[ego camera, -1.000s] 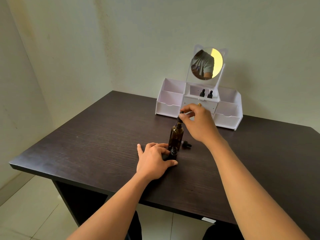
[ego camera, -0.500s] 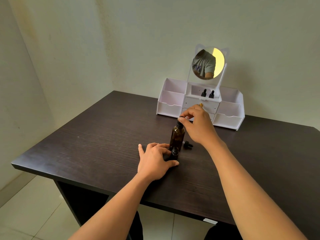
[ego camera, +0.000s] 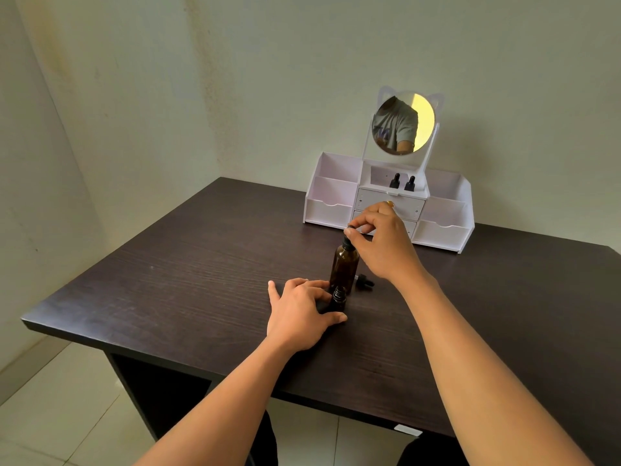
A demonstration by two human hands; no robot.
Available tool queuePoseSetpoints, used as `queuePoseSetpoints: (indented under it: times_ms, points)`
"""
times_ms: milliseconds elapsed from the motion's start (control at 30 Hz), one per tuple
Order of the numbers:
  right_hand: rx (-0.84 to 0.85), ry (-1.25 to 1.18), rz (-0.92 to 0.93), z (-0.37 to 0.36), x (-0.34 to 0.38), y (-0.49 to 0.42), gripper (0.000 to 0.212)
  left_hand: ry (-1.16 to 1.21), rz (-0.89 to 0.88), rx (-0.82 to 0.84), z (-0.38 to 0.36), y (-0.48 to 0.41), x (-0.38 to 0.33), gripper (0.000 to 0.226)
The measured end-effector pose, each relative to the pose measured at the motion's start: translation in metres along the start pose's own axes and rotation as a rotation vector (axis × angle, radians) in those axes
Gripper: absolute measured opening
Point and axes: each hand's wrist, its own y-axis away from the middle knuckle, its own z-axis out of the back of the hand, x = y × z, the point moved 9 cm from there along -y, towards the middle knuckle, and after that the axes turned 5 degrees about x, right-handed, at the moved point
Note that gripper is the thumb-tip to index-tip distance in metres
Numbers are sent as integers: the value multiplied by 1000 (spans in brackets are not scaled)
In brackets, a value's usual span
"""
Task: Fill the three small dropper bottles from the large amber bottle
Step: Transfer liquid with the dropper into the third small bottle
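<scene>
From my end, the large amber bottle (ego camera: 344, 267) looks like glass: rigid, smooth-sided, fairly heavy for its size if full, and top-heavy with its tall black dropper top (ego camera: 346, 243). I'd hold it round the body when steadying it, and touch the top only to draw liquid. It stands upright on the dark table (ego camera: 201, 280), near the middle.

The right hand (ego camera: 386, 243) is above it, thumb and forefinger pinching the tip of that black top. The left hand (ego camera: 299, 314) lies on the table just in front, its thumb and fingers curled round one small dropper bottle (ego camera: 338, 297), which stands uncapped right against the big bottle's base. This one is light and easily tipped, so the bracing grip makes sense to me.

A loose black cap (ego camera: 364, 283) lies just right of the big bottle (presumably the small one's). The other two small bottles (ego camera: 395, 180) stand capped in the middle compartment of the white organizer (ego camera: 331, 210), well away from both hands.
</scene>
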Motion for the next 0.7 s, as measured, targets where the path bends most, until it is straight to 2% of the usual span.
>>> queuePoseSetpoints:
  times_ms: [400, 700]
  points:
    - [-22, 18, 10, 1, -1, 2, 12, 3, 1, -2, 0, 1, 0, 45]
    - [-42, -56, -21, 0, -7, 4, 4, 3, -1, 0, 0, 0, 0, 44]
